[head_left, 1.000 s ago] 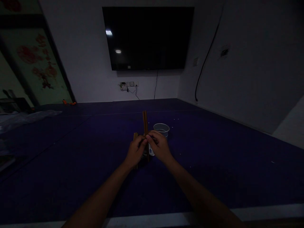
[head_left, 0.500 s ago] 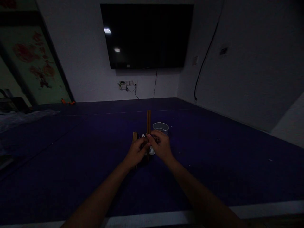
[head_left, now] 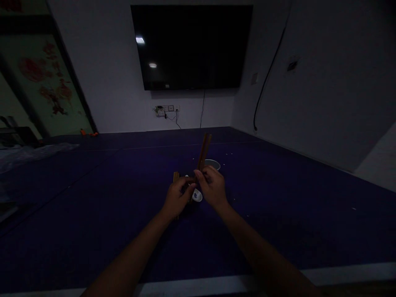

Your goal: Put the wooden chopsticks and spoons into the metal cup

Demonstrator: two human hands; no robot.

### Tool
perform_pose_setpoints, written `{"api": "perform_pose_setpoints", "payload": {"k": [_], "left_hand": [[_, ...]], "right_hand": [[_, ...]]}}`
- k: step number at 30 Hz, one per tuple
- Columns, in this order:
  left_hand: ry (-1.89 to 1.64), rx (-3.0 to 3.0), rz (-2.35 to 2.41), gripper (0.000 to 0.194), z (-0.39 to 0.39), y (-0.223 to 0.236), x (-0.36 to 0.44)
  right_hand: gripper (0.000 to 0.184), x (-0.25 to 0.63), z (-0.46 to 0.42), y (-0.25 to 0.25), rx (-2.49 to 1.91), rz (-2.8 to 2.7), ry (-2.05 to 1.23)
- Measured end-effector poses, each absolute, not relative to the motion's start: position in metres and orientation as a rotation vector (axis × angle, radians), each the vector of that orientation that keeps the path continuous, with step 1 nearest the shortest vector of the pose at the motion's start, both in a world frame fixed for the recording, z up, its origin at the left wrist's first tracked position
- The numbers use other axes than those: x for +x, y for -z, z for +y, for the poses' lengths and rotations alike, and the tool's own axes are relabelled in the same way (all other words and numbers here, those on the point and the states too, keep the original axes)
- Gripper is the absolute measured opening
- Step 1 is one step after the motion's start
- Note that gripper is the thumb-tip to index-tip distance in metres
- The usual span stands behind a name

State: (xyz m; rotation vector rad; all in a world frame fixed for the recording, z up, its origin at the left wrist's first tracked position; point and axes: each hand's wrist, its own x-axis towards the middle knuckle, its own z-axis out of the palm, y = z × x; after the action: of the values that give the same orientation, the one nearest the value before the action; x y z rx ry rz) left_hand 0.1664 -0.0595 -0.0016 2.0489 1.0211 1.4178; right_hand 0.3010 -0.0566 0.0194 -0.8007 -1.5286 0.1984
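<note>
A pair of brown chopsticks [head_left: 204, 150] is held up in front of me, the upper ends tilted to the right. My right hand [head_left: 213, 186] is closed around their middle, thumb on the near side. Lower down, my left hand [head_left: 178, 194] pinches the same chopsticks between thumb and fingers. Under the hands lies a white spoon [head_left: 197, 195] with a blue mark in its bowl; its middle is covered by my left hand. Several more chopsticks [head_left: 176, 175] lie just behind and beneath my left hand. A round, pale-rimmed bowl [head_left: 213, 164] sits behind my right hand, partly hidden.
A dark blue surface [head_left: 278, 206] spreads all around, with small white scraps on it. Clear plastic wrapping [head_left: 34, 154] lies at the far left, and a small orange object [head_left: 89, 133] by the wall. Beyond hang a television [head_left: 194, 49] and sockets with cables [head_left: 167, 109].
The held chopsticks have swung from upright to leaning right, and their upper ends have risen a little. My right hand has shifted slightly right. More of the spoon's bowl shows.
</note>
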Motion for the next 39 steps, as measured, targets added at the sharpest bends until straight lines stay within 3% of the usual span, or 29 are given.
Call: {"api": "perform_pose_setpoints", "payload": {"k": [4, 9, 18, 31, 39], "left_hand": [[-1.572, 1.969, 1.150, 0.027, -0.056, 0.003, 0.165], [-1.553, 1.923, 1.247, 0.024, -0.052, 0.007, 0.163], [-1.497, 2.010, 1.321, 0.022, -0.048, 0.014, 0.160], [-1.437, 2.098, 1.379, 0.022, -0.045, 0.020, 0.159], [-1.444, 2.098, 1.468, 0.021, -0.042, 0.019, 0.154]], "right_hand": [[0.031, 0.314, -0.057, -0.031, -0.834, -1.184, -0.320], [0.035, 0.335, -0.048, -0.042, -0.858, -0.896, -0.220], [0.038, 0.354, -0.022, -0.022, -1.033, -1.015, -0.179], [0.039, 0.363, -0.010, -0.019, -1.391, -1.265, 0.258], [0.032, 0.358, -0.010, -0.019, -1.695, -1.305, 0.251]]}}
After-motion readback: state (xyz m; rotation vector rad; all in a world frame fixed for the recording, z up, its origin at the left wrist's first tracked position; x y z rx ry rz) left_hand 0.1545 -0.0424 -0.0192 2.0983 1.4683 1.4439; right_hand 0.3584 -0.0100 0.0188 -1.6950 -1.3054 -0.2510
